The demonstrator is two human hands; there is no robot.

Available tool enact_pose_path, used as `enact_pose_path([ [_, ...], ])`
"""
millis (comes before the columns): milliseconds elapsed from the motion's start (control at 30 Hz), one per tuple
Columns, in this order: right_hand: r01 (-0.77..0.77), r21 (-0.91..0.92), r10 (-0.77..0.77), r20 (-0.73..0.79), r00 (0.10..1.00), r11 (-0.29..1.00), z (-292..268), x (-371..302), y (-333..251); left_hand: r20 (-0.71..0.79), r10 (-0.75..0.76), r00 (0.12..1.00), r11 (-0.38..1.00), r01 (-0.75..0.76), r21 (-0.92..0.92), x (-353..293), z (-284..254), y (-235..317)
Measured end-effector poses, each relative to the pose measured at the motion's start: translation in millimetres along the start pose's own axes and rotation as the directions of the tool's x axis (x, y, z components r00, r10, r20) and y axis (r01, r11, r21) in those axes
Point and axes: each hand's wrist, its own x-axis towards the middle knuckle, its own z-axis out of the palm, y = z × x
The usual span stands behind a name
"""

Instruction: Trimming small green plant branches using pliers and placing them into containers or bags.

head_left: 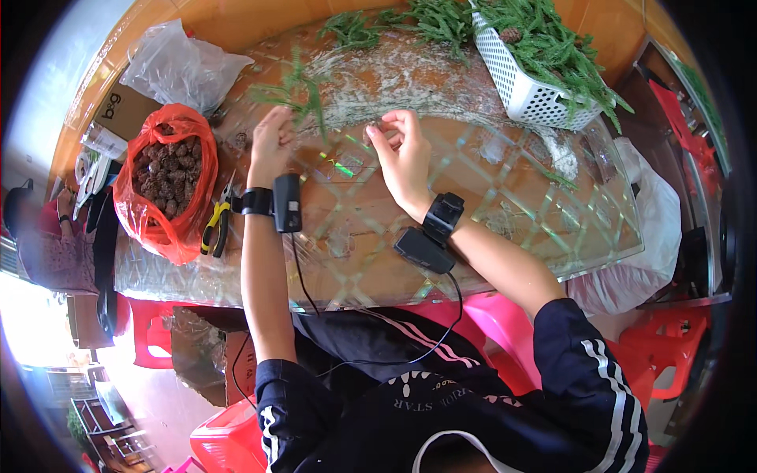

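My left hand (272,144) is closed on the stem end of a green artificial pine sprig (298,88), whose needles fan out above and beside the fingertips. To its right, my right hand (404,158) has its thumb and fingers bent into a pinch over the table. Something small and dark shows at those fingertips, too small and covered to name. Left of my left forearm lie pliers (216,221) with yellow and black handles. Beside them stands a red plastic bag (206,169) full of brown pine cones (167,175).
A white perforated basket (512,88) heaped with green pine sprigs (544,51) stands at the far right. More sprigs (438,24) lie along the back. White flakes dust the clear-covered table (347,264). A clear plastic bag (185,67) and cardboard box (126,110) sit far left; another person (59,244) is beyond.
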Motion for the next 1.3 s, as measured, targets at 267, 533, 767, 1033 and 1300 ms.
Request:
enact_pose_path([
  [267, 0.01, -0.017, -0.009, 0.019, 1.0, 1.0, -1, 2, -4, 0.185, -0.116, 0.976, 0.991, 0.126, -0.043, -25, 6, -2],
  [533, 0.131, -0.062, -0.13, 0.025, 0.991, 0.989, -6, 2, -15, 0.337, -0.118, 0.934, 0.974, 0.175, -0.145, -48, 23, -14],
  [767, 0.306, -0.102, -0.301, 0.06, 0.952, 0.947, -6, 2, -19, 0.441, -0.202, 0.874, 0.932, 0.31, -0.189, -53, 16, -20],
  [1033, 0.352, -0.023, -0.346, 0.126, 0.93, 0.936, -5, 0, -31, 0.586, -0.16, 0.794, 0.978, 0.206, -0.013, -53, 18, -28],
  [1300, 0.34, -0.09, -0.315, 0.214, 0.925, 0.936, -9, -7, -35, 0.583, 0.005, 0.812, 0.983, -0.111, 0.147, -59, 23, -35],
])
